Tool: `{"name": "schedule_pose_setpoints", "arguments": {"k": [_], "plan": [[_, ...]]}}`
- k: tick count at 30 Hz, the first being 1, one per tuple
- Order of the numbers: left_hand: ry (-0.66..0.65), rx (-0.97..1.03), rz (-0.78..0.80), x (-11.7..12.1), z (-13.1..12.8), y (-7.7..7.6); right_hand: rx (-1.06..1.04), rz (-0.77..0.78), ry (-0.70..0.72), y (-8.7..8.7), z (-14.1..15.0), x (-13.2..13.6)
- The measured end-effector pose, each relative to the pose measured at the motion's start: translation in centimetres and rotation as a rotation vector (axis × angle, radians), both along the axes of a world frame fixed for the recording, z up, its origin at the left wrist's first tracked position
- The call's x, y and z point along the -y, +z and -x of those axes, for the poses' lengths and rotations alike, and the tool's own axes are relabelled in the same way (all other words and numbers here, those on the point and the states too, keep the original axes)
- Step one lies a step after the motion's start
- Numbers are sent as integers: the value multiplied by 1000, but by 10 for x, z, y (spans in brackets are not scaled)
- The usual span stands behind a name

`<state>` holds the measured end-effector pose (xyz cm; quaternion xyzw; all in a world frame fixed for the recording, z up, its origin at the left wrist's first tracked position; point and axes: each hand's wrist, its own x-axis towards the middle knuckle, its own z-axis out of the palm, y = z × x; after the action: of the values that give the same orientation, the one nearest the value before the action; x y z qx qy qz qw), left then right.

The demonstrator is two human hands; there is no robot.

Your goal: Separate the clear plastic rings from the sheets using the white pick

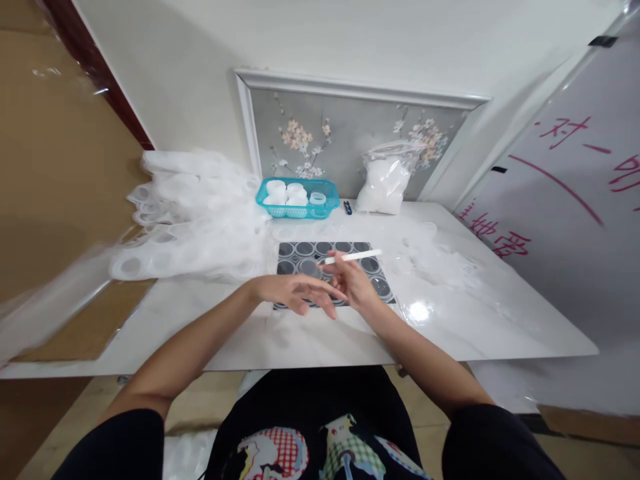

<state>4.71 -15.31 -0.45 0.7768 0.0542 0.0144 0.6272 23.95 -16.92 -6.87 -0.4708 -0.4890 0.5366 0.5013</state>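
Note:
My right hand (351,283) is closed on a slim white pen-like tool (357,255), which tilts up slightly to the right over a black sheet (286,269) printed with rows of pale rings. The tool's left end is near the rings, too small to make out. My left hand (300,292) hovers palm down above the sheet's front part, fingers stretched out, holding nothing. Its fingertips come close to my right hand; whether they touch I cannot tell. Both hands hide part of the sheet. Clear plastic covers the sheet's right side.
Behind the sheet stands a blue basket (299,212) with round white pieces. Right of it are small dark snips (347,207) and a clear bag (385,187) of white stuff. White mesh-like strips (200,250) heap at left; clear plastic pieces (440,260) lie at right. A whiteboard (565,200) borders the table.

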Motion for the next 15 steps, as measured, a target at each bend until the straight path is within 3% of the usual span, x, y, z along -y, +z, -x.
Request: {"name": "schedule_pose_setpoints", "arguments": {"k": [3, 6, 8, 10, 15], "plan": [[275, 33, -206, -3, 27, -8, -75, 41, -148, 6, -21, -9], [497, 8, -698, 3, 48, -35, 130, -79, -22, -5, -22, 1], [496, -37, -996, 10, 55, -54, 277, -188, 98, -16, -14, 12], [444, -100, -1155, 17, 57, -66, 339, -258, 164, -24, -8, 22], [380, -256, -1234, 23, 52, -71, 336, -280, 232, -27, -8, 28]]}}
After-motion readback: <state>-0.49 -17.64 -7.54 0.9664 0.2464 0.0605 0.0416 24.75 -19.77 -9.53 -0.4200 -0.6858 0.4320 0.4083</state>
